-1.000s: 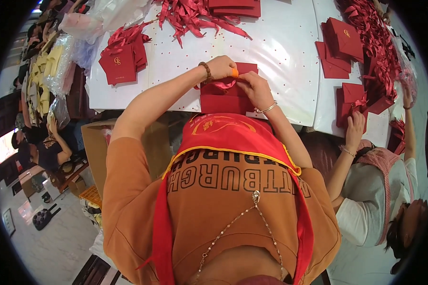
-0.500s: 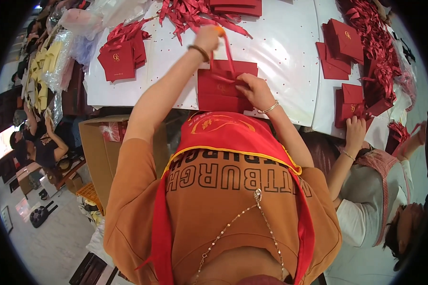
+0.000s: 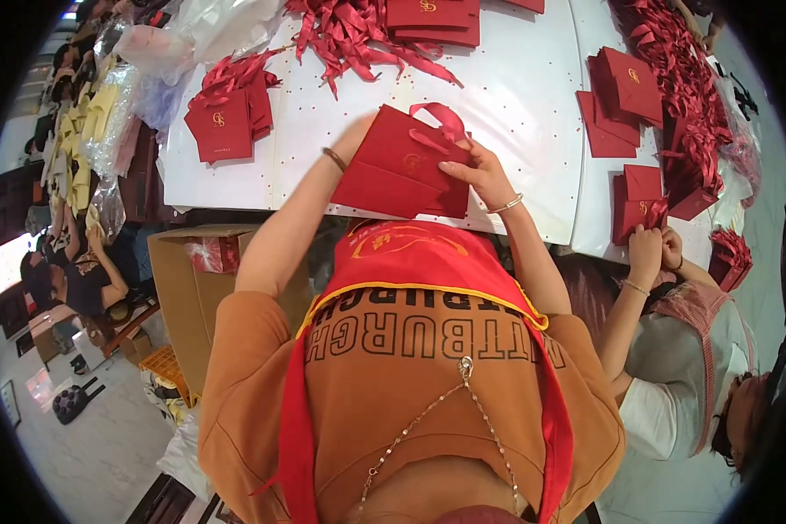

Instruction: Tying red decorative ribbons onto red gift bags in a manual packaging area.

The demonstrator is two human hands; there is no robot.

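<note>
Both hands lift a flat red paper bag (image 3: pixel 399 170) off the white worktop (image 3: pixel 515 113); its inside is hidden. The right hand (image 3: pixel 480 175) has its grip clamped on the bag's 3 o'clock edge. The left hand (image 3: pixel 358 131) is mostly hidden behind the bag, grip unclear.

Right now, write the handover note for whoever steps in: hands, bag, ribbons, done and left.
Left hand: mostly hidden behind the red paper bag, holding it.
Right hand: grips the bag's right edge.
The bag is lifted, tilted over the white table; one ribbon handle is looped on top.
Loose ribbons lie beyond it, flat bags to the left.
Left: any second handle can't be seen.
</note>
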